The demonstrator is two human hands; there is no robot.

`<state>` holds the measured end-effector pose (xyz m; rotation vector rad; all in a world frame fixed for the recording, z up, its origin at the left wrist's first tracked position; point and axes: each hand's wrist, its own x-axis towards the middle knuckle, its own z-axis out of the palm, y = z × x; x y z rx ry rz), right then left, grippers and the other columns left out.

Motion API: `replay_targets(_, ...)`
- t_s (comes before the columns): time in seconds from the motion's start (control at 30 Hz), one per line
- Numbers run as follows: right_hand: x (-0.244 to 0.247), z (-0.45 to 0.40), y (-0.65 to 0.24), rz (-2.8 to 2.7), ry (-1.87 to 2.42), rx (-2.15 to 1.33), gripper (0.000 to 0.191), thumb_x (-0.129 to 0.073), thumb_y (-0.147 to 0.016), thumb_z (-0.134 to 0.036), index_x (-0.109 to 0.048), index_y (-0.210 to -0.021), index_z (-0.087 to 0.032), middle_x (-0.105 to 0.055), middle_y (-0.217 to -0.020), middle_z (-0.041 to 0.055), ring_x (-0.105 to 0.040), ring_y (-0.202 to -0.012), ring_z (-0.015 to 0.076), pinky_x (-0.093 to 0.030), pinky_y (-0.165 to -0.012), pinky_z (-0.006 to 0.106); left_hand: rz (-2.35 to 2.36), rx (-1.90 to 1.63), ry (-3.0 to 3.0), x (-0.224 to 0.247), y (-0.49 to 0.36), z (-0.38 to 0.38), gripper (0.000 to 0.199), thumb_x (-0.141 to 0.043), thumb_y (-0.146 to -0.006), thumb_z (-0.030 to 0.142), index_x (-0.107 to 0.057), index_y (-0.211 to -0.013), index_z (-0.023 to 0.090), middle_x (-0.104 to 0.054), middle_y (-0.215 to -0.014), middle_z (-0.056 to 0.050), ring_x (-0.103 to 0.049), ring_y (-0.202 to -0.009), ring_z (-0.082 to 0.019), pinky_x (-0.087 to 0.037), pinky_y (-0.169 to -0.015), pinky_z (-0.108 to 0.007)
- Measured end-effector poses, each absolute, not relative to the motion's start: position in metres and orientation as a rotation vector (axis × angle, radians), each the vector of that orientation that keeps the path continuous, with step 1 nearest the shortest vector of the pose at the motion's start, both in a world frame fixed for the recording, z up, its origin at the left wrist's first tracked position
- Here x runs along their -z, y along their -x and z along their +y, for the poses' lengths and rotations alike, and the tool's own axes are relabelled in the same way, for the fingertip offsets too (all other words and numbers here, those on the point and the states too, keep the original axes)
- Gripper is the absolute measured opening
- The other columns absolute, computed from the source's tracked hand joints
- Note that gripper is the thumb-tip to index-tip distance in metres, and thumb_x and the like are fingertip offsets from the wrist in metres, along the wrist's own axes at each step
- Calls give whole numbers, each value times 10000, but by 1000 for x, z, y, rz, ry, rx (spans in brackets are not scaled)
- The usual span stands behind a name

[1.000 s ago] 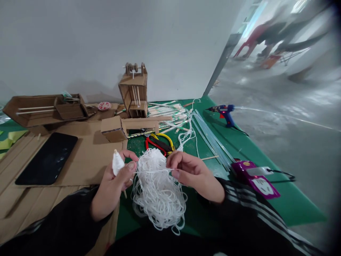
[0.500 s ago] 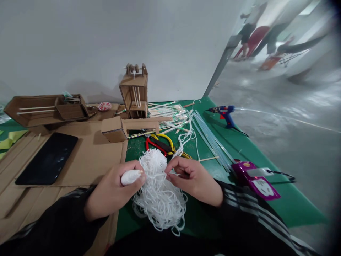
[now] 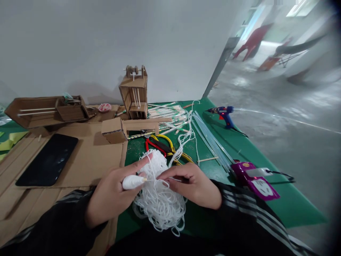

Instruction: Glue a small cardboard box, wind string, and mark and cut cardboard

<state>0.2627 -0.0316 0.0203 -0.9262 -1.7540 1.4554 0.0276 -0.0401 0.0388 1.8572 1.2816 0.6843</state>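
Note:
My left hand (image 3: 112,192) is closed around a small spool wound with white string (image 3: 132,182), a pale stick tip poking out of its right end. Its thumb or forefinger stretches over a loose, tangled heap of white string (image 3: 161,206) lying in front of me. From the right, my right hand (image 3: 190,185) pinches a strand of that string between thumb and fingers, close to the spool's tip. Just behind the heap lie yellow-handled scissors (image 3: 186,156) and a red-handled tool (image 3: 149,144), partly covered.
Cardboard boxes with sticks, one upright (image 3: 133,94) and one lying (image 3: 37,110), stand at the back. A black tablet (image 3: 48,160) rests on cardboard at left. Glue sticks (image 3: 210,138), a blue glue gun (image 3: 225,115) and a purple packet (image 3: 255,179) are on the green table's right.
My right hand has moved left, toward the spool. A finger of my left hand has lifted and extended over the string heap. A person in the background has gone from view.

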Motion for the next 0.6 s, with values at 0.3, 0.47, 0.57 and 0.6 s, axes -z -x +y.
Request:
replay_targets(0.3, -15, -37, -255, -1715, 960, -1541, 226, -783, -745, -324, -689, -835, -140, -460, -556, -60, -313, -491, 65, -249, -455, 210, 1198, -1113, -2017, -24, -37, -49, 291, -655, -837, 167, -730, -1114, 219, -693, -693, -11, -556, -564, -134, -479, -581, -239)
replay_targets(0.47, -18, -37, -254, -1604, 885, -1680, 409, -861, -617, -433, -577, -593, -139, -364, -475, -86, -252, -466, 50, -171, -429, 221, 1233, -1015, -2079, -26, -37, -50, 564, -762, -739, 182, -618, -1279, 248, -507, -573, 68, -419, -495, -95, -370, -488, -202)
replay_targets(0.57, -16, -37, -253, -1481, 819, -1816, 477, -825, -619, -545, -606, -569, -124, -424, -460, -59, -283, -455, 53, -197, -431, 226, 1264, -926, -2099, -27, -37, -52, 763, -802, -705, 253, -484, -1399, 265, -437, -568, 90, -401, -487, -91, -345, -479, -195)
replay_targets(0.6, -15, -37, -252, -1417, 808, -1834, 500, -824, -599, -573, -607, -566, -123, -441, -465, -51, -297, -455, 54, -205, -434, 225, 1255, -916, -2123, -26, -37, -52, 808, -803, -706, 268, -438, -1427, 271, -433, -569, 93, -405, -486, -92, -344, -482, -196)
